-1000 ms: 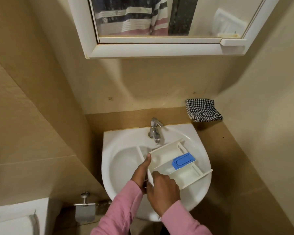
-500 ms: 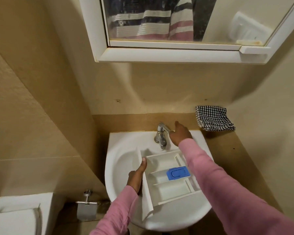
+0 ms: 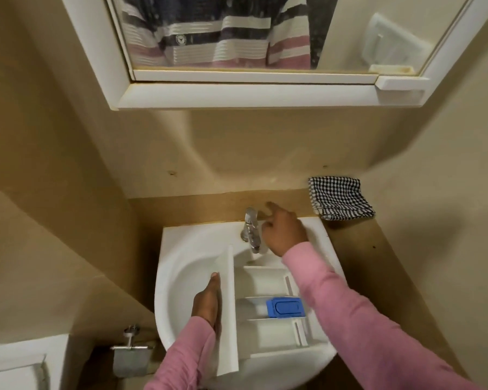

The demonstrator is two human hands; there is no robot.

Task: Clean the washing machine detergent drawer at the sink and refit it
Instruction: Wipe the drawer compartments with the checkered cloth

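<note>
one sink (image 3: 181, 266), one tap (image 3: 250, 232), one drawer (image 3: 261, 282), one blue cap (image 3: 285, 306), one checked cloth (image 3: 340, 197), one mirror (image 3: 223, 38), one paper holder (image 3: 130, 358), two hands, left hand (image 3: 206, 304), right hand (image 3: 283, 233)

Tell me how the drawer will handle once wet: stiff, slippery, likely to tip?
The drawer looks like thin moulded plastic with dividers, so probably stiff and light. It lies across the curved sink with only the left hand gripping its front panel, so it may rock. Smooth plastic will likely turn slippery under the tap.
</note>
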